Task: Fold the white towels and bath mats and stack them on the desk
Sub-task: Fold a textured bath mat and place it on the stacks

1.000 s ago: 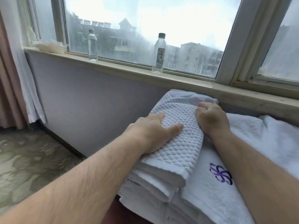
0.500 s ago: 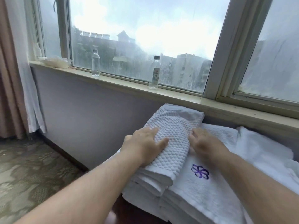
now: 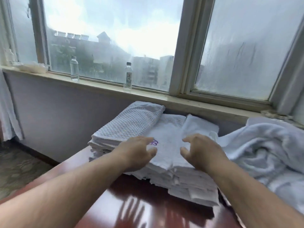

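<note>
White waffle-weave bath mat (image 3: 131, 124) lies atop flat terry towels (image 3: 167, 129).

Stack (image 3: 185, 180) of folded towels sits on the table (image 3: 156, 211), toward its far edge, just below the windowsill (image 3: 148, 94). Folded mat (image 3: 131, 122) lies on top of the stack, along its left side. Loose towel heap (image 3: 263, 153) on the table right of the stack, touching it. Left hand (image 3: 138, 153) and right hand (image 3: 199, 150) over the stack's near part, side by side, apart, holding nothing. Left bottle (image 3: 74, 68) and right bottle (image 3: 128, 76) upright on the windowsill, well apart, behind and left of the stack. Window (image 3: 115, 30) behind them. Curtain (image 3: 8, 112) far left.
</note>
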`<action>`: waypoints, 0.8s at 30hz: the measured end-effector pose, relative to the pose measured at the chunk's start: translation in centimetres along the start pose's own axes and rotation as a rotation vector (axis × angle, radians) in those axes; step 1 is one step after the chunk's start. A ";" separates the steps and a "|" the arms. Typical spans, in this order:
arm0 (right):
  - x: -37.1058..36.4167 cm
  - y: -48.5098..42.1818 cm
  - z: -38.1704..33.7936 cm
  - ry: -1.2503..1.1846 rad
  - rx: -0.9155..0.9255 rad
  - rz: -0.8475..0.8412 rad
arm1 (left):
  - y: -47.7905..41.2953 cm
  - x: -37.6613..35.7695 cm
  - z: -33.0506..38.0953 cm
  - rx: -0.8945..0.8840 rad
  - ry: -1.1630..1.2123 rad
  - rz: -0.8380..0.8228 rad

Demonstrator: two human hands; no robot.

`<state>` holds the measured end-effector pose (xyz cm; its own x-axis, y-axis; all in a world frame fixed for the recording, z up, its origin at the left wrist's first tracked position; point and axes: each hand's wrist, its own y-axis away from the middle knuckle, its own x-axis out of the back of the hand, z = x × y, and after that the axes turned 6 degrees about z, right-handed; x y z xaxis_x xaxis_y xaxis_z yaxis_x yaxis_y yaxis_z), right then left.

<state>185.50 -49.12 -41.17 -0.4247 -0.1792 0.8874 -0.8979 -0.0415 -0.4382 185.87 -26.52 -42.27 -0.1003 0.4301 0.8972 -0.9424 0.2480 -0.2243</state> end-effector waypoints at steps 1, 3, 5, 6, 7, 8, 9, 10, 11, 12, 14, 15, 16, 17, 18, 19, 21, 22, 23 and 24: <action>1.3 1.8 2.2 -0.055 -0.081 0.042 | 0.3 -0.5 2.0 -0.025 0.007 0.017; 3.5 6.4 7.3 -0.211 -0.278 0.187 | 1.0 -2.3 6.3 -0.083 0.016 0.082; 4.9 11.1 12.4 -0.296 -0.448 0.359 | 1.8 -5.3 11.1 -0.187 0.076 0.118; 5.5 13.0 14.5 -0.290 -0.502 0.433 | 2.2 -7.1 13.5 -0.249 0.117 0.104; 5.7 14.5 16.1 -0.269 -0.539 0.501 | 2.6 -9.1 15.6 -0.305 0.143 0.081; 5.9 16.0 17.7 -0.239 -0.563 0.576 | 3.0 -11.3 17.7 -0.352 0.158 0.062; 5.9 17.1 19.0 -0.201 -0.576 0.655 | 3.0 -13.3 19.6 -0.380 0.171 0.053; 5.7 18.0 20.4 -0.166 -0.585 0.709 | 2.9 -15.2 21.1 -0.394 0.195 0.051; 5.0 18.7 21.8 -0.134 -0.607 0.704 | 2.6 -17.0 22.3 -0.393 0.228 0.050; 4.2 19.4 23.2 -0.103 -0.652 0.618 | 2.2 -18.6 23.2 -0.379 0.259 0.049; 2.2 20.4 25.4 -0.053 -0.751 0.294 | 1.6 -21.7 24.5 -0.320 0.272 0.028; 1.5 20.5 26.2 -0.065 -0.774 0.187 | 1.4 -23.2 24.9 -0.300 0.224 0.027; 0.9 20.4 26.8 -0.090 -0.784 0.172 | 1.1 -24.5 25.1 -0.288 0.163 0.042; 0.5 20.3 27.3 -0.107 -0.778 0.218 | 0.8 -25.5 25.4 -0.271 0.128 0.066; 0.2 20.2 27.5 -0.114 -0.765 0.292 | 0.3 -26.0 25.7 -0.243 0.122 0.089; 0.1 20.1 27.6 -0.117 -0.741 0.386 | -0.3 -26.4 25.9 -0.213 0.135 0.103; -0.1 20.3 27.3 -0.141 -0.624 0.609 | -1.2 -26.5 26.0 -0.176 0.149 0.129; 0.0 20.4 26.9 -0.151 -0.557 0.683 | -1.6 -26.5 26.1 -0.169 0.157 0.146; 0.1 20.3 26.6 -0.194 -0.521 0.700 | -1.8 -26.4 26.0 -0.162 0.182 0.161; 0.0 20.2 26.4 -0.281 -0.535 0.676 | -2.0 -26.2 25.9 -0.153 0.219 0.169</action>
<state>170.43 -75.88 -53.77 -0.9002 -0.2355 0.3663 -0.4304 0.6092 -0.6660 182.14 -60.84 -55.49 -0.1648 0.6489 0.7428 -0.8576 0.2777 -0.4329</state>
